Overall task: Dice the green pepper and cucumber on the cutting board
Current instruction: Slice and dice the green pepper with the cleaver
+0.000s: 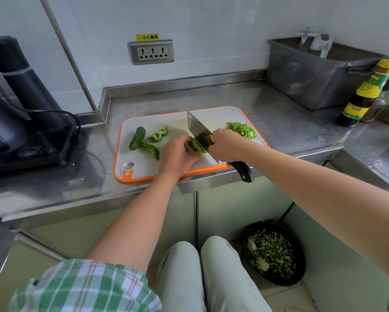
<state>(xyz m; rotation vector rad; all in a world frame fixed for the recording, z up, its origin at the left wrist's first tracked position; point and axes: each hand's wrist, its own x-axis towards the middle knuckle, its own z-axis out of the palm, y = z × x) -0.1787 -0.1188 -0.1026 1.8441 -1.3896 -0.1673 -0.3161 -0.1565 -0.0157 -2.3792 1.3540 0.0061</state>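
- Head view: the step in hand looks like cross-cutting a pepper strip, which lies near the middle of the board, towards its near edge.
- The left hand sits on the strip's left end, fingers curled down and pinning it. The right hand is wrapped round the handle of the cleaver.
- The blade stands upright across the strip, just beside the left fingertips.
- To do this well, I'd tuck those fingertips back and let the flat of the blade ride the knuckles. Short, even cuts would give pieces to match the dice.
- The dice sit heaped at the board's far right corner, just beyond the right hand.
- The cucumber lies uncut by the left edge, apart from both hands. Two pepper pieces lie between it and the left hand.
- A black handle pokes over the near edge under the right wrist, where it could get knocked.
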